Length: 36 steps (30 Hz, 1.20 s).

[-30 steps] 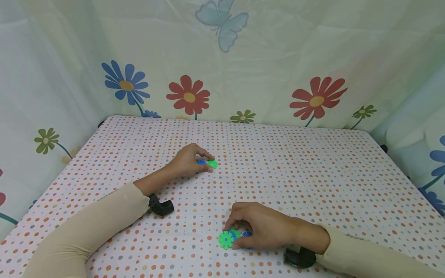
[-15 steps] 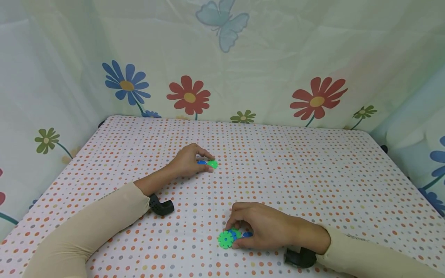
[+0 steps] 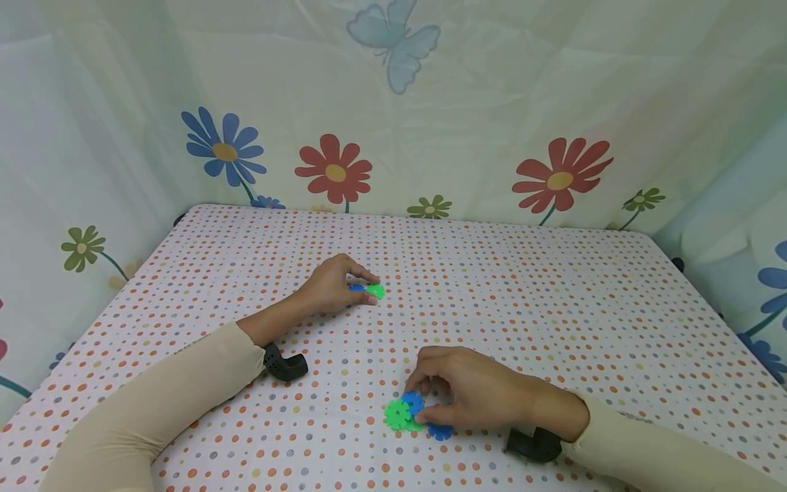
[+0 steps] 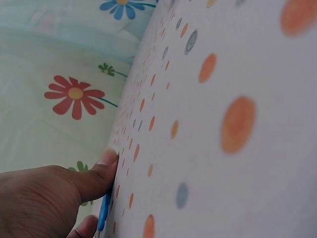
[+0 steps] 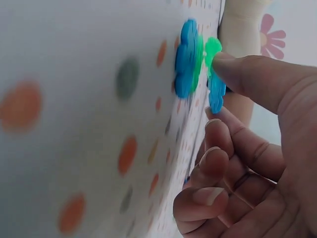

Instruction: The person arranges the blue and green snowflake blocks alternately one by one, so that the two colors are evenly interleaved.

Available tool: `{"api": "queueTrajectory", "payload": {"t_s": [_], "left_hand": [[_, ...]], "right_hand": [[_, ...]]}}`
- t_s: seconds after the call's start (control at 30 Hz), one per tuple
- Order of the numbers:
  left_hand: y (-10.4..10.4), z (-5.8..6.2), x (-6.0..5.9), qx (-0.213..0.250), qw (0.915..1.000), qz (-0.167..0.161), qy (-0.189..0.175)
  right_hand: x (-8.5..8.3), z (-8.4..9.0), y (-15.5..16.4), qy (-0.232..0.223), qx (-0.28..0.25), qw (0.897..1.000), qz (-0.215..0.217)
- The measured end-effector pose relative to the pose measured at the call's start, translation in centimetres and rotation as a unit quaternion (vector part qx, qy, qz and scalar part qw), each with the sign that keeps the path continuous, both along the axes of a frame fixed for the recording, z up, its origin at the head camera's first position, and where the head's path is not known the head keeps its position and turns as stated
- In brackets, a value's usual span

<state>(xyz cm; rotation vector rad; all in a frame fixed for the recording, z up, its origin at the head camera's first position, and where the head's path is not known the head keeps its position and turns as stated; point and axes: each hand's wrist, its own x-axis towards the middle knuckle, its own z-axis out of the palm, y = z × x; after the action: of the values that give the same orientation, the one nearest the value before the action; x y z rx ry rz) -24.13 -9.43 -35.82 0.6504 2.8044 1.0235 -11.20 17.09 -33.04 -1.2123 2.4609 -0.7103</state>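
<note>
Right hand [image 3: 476,396] has lifted a blue disc [image 3: 413,402] | left hand [image 3: 328,287] pinches blue-green pair [image 3: 367,290] | risk: thin pinch, disc slips onto worktop [image 3: 553,307]

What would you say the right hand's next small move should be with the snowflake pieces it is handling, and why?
Probably lifting the blue disc clear of the green disc. The right hand pinches that blue piece, tilted up, overlapping the green one, while another blue disc lies flat beside its thumb. The left hand rests on a separate blue-and-green pair, too far to help.
</note>
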Motion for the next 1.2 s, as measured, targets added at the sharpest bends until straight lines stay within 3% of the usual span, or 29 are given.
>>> {"api": "queueTrajectory", "payload": {"t_s": [0.37, 0.8, 0.97, 1.2], "left_hand": [[-0.1, 0.1, 0.0, 0.003, 0.9999, 0.009, -0.007], [0.0, 0.0, 0.3, 0.002, 0.9997, 0.018, -0.019], [0.1, -0.1, 0.2, -0.001, 0.9995, 0.025, -0.021], [0.1, 0.0, 0.2, 0.002, 0.9996, 0.021, -0.021]], "right_hand": [[-1.9, 0.3, 1.0, 0.014, -0.055, 0.998, -0.03], [-8.0, -0.4, 1.0, 0.088, -0.121, 0.986, -0.073], [-10.0, -0.5, 0.2, 0.077, -0.12, 0.985, -0.095], [-12.7, -1.2, -0.8, 0.015, -0.084, 0.986, -0.141]]}}
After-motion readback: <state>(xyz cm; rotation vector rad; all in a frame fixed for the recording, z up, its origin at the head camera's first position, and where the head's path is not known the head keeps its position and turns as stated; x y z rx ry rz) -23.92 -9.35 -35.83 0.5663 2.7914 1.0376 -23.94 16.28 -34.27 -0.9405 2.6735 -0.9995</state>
